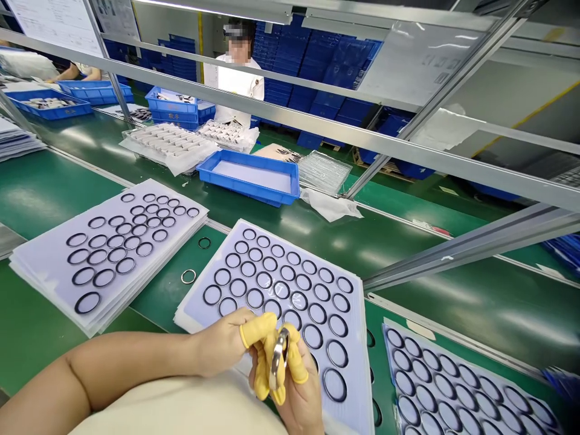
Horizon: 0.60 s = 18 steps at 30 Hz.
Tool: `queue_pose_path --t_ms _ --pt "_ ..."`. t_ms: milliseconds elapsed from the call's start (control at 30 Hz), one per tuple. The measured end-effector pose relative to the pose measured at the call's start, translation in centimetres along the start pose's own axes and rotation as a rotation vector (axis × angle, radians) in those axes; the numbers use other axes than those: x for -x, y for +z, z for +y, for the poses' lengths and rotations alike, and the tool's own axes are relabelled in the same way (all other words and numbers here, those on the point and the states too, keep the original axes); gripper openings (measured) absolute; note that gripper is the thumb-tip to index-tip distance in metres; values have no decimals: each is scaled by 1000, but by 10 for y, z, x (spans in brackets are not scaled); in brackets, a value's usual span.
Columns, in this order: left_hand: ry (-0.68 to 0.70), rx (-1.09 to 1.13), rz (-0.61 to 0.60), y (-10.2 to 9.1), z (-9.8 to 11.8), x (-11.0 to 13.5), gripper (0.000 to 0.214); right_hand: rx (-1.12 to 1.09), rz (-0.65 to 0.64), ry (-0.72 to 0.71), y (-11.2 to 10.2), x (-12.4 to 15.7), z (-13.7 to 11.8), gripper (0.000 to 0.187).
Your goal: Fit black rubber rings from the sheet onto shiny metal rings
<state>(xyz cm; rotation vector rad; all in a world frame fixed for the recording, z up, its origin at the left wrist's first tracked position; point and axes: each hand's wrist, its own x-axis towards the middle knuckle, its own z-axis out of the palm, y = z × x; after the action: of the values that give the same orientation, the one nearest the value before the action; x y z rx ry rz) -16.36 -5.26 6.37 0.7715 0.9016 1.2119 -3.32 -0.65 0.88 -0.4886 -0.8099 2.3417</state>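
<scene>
Yellow-cotted fingertips of left hand (pixel 224 345) and right hand (pixel 301 396) pinch a metal ring (pixel 278 360) edge-on.

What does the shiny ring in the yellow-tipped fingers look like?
The ring is thin, round and silvery, like polished metal. It stands on edge, so it looks narrow. The left hand and right hand, both wearing yellow rubber fingertip covers, pinch it together above a white sheet of dark rings.
</scene>
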Motion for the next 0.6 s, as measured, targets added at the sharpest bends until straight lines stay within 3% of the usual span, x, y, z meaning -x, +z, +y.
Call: queue_pose_path --t_ms 200,333,433,600 --pt "57 -60 -81 5 8 10 62 8 30 0 -4 3 5 25" --pt "-54 62 -11 6 9 10 42 44 104 -44 -4 6 -4 27" --pt "-142 249 78 3 5 6 39 80 148 -95 -4 12 -17 24" --pt "-277 402 116 -2 -2 2 40 110 125 -120 6 23 -31 25"
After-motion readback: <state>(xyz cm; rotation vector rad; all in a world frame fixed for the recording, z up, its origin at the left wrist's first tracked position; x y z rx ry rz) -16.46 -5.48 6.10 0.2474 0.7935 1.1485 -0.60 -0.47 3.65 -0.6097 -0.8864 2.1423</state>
